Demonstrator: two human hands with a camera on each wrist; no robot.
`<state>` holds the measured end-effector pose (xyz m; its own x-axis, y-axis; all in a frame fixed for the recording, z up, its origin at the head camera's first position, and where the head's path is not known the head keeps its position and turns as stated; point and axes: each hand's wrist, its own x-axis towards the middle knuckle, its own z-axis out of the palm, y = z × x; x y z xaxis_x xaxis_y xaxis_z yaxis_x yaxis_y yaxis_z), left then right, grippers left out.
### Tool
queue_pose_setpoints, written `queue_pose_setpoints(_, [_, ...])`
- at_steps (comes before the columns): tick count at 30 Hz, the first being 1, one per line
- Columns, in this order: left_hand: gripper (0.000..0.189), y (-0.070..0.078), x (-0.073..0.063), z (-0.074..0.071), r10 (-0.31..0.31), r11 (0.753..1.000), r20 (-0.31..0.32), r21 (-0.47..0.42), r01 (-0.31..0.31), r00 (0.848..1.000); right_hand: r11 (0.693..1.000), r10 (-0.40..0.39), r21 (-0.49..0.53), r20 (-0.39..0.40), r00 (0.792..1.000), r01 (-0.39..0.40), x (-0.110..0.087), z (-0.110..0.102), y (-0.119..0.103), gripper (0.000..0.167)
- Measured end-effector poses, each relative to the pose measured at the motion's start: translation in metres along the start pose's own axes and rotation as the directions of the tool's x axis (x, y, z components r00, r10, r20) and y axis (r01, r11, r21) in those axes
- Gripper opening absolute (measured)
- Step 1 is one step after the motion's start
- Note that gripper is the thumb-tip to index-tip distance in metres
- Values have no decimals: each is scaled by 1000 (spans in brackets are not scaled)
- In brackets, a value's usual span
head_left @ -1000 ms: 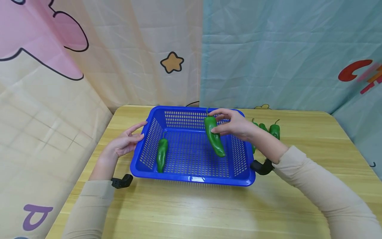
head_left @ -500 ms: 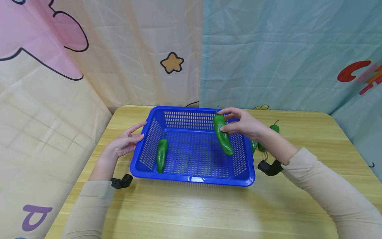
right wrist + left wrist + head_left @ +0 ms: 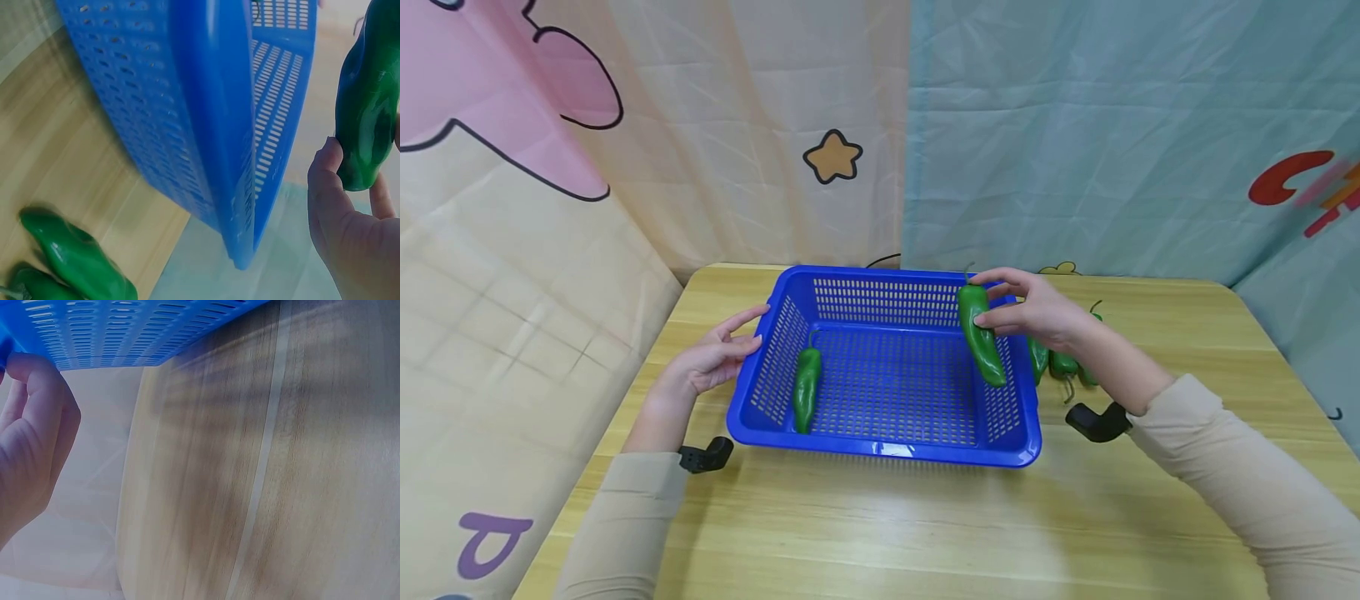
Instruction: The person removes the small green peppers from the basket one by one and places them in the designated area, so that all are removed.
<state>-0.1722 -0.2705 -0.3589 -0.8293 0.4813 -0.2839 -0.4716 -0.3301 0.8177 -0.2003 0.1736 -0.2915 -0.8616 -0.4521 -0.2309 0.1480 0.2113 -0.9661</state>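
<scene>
My right hand (image 3: 1030, 310) pinches a long green chili pepper (image 3: 981, 346) near its stem end, between thumb and fingers. The pepper hangs tilted over the right side of a blue plastic basket (image 3: 895, 451), its tip pointing down toward me. In the right wrist view the held pepper (image 3: 369, 94) is up beyond the basket's rim (image 3: 209, 125). My left hand (image 3: 715, 360) holds the basket's left rim, thumb and fingertips at the edge. Another green chili pepper (image 3: 807, 390) lies inside the basket along its left side.
Several green peppers (image 3: 1063, 364) lie on the wooden table (image 3: 880, 533) just right of the basket, partly hidden by my right arm. Patterned curtains (image 3: 1060, 150) hang behind and beside the table. A black wrist camera (image 3: 1099, 422) sticks out from the right cuff.
My right hand has moved steadily to the right with the pepper, from inside the basket's right half toward its right wall. The left hand, basket and other pepper have stayed put.
</scene>
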Motion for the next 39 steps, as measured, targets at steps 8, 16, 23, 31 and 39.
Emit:
queue_pose_setpoints(8, [53, 1, 1, 0, 1, 1000, 1, 8, -1, 1000, 1000, -11, -14, -26, 1000, 10, -5, -9, 2, 58])
queue_pose_setpoints(16, [53, 0, 0, 1, 3, 1000, 1, 12, -3, 1000, 999, -8, -33, -49, 999, 7, -10, -18, 6, 57])
queue_pose_setpoints(23, [52, 0, 0, 0, -4, 1000, 20, -3, 4, 1000, 998, -18, -64, -54, 998, 15, -15, -24, 12, 64])
queue_pose_setpoints(31, [50, 0, 0, 0, 0, 1000, 18, -7, 0, 1000, 998, -16, -61, -62, 998, 12, -19, -31, 15, 62])
queue_pose_setpoints(39, [49, 0, 0, 0, 2, 1000, 17, -15, -2, 1000, 997, 0, -72, -86, 996, -6, -26, -40, 20, 61])
